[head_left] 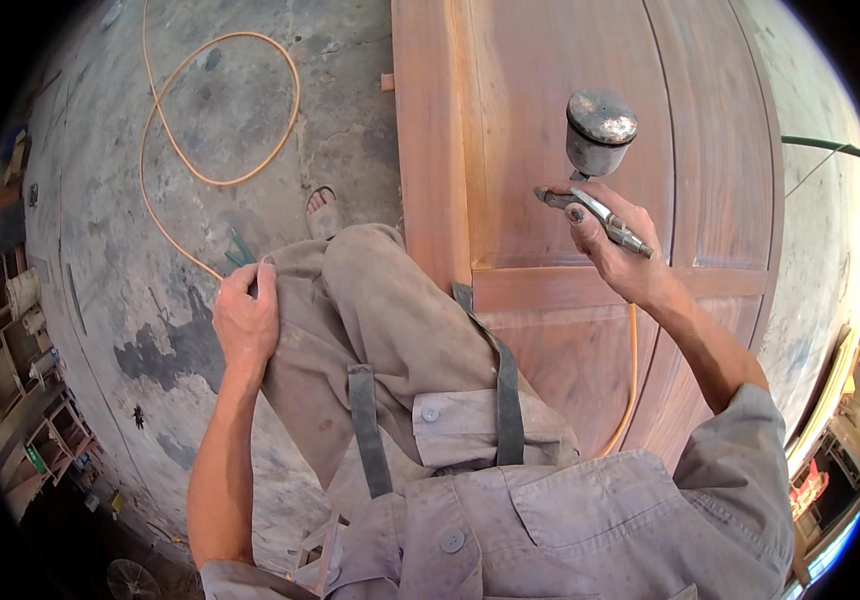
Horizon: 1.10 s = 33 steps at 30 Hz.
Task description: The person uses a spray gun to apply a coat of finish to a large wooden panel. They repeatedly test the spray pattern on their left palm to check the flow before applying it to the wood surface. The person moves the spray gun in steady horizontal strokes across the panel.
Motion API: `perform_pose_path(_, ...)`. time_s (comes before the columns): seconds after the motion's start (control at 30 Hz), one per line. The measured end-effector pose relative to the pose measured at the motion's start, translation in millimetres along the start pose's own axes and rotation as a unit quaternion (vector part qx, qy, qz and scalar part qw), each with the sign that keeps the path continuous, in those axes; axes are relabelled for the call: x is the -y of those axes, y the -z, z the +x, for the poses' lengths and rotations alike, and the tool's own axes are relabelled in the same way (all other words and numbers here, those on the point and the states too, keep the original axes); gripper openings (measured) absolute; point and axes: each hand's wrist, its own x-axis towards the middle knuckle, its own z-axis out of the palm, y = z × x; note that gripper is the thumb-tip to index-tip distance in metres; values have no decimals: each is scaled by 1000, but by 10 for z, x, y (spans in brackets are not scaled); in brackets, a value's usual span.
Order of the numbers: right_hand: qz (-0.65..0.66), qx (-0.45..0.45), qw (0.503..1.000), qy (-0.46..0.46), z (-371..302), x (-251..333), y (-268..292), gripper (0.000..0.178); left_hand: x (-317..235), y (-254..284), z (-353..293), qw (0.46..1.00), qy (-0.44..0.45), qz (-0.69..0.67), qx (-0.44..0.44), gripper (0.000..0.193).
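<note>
My right hand (618, 235) grips a metal spray gun (605, 215) over the wooden panel. A dark, paint-stained cup with a lid (600, 125) stands on top of the gun. Below that hand, an orange air hose (633, 360) runs down toward my body. The reddish-brown panelled wooden door (570, 60) lies under the gun, with raised frame strips and grooves. Beside my left thigh, my left hand (247, 315) is closed around the orange hose (175, 240), whose line enters at its fingers. The curled fingertips are partly hidden.
Loops of the hose lie on the stained concrete floor (80, 190) at the left. My sandalled foot (323, 213) stands near the door's left edge. A dark green hose (825, 147) crosses at the far right. Wooden pieces and clutter (20, 350) line the left side.
</note>
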Motion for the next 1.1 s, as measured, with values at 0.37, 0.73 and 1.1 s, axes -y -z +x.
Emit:
perform_pose_path(0.37,-26,-18,999,9,-136,-15,87,32,21,-29,20,1000,12,-5,11,40)
perform_pose_path(0.73,-31,42,998,-24,-687,-177,60,35,-57,-20,17,1000,14,5,16,41)
perform_pose_path(1.1,15,55,998,-16,-673,-217,38,32,-36,-35,24,1000,5,4,17,39)
